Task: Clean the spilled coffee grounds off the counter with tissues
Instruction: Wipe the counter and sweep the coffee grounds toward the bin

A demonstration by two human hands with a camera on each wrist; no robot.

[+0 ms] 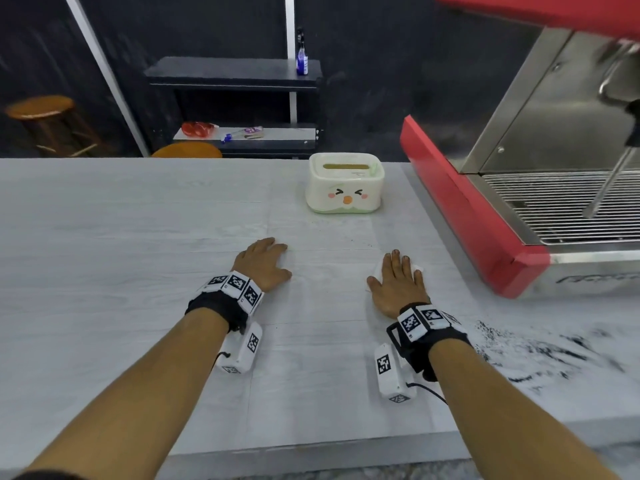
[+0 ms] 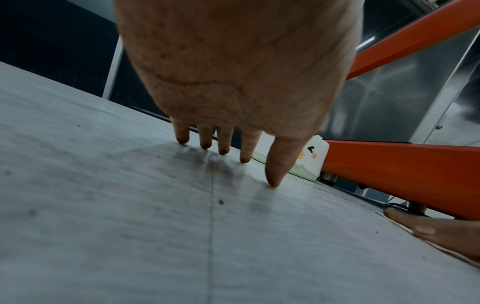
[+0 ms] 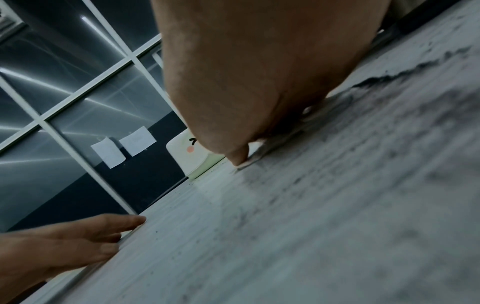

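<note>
Showing grounds (image 1: 540, 355) only from head view.

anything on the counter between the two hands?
Bare counter apart from a few dark specks, per the head view. The left hand rests flat; the right hand presses a tissue.

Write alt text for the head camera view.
A person's right hand presses a white tissue flat on a pale counter, beside dark coffee grounds. The left hand rests flat nearby; behind stand a tissue box and a red espresso machine.
</note>
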